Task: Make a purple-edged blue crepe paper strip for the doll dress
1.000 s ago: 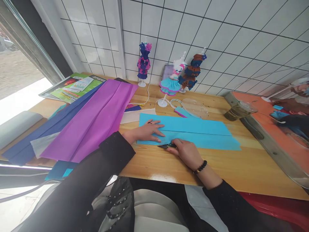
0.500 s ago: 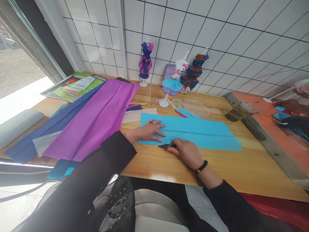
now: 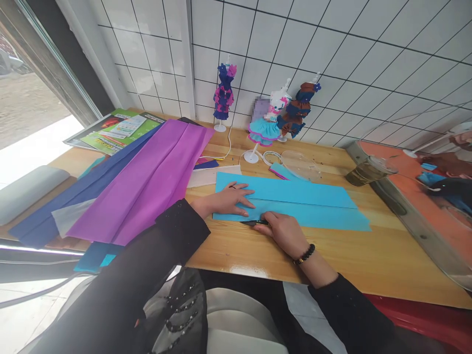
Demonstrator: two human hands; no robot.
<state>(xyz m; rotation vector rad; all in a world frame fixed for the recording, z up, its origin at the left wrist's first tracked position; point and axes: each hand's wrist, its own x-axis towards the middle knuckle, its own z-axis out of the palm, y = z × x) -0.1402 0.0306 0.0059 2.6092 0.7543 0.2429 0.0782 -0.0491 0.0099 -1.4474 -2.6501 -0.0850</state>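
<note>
A long blue sheet (image 3: 313,204) with a crease along its length lies on the wooden table (image 3: 228,250). My left hand (image 3: 234,199) rests on its left end, fingers spread flat. My right hand (image 3: 283,231) is closed around a dark, pointed scissors-like tool (image 3: 250,223), held at the sheet's near edge just below my left hand. The fingers hide most of the tool's handle.
Purple (image 3: 147,182) and dark blue sheets (image 3: 47,216) lie at the left, near magazines (image 3: 118,130). Small dressed stands (image 3: 223,93) line the tiled wall. A white tape roll (image 3: 272,158) sits behind the sheet; a cup (image 3: 368,172) stands at the right.
My right hand and the dark tool have shifted very slightly left along the near edge of the blue sheet. My left hand stays pressed on the sheet.
</note>
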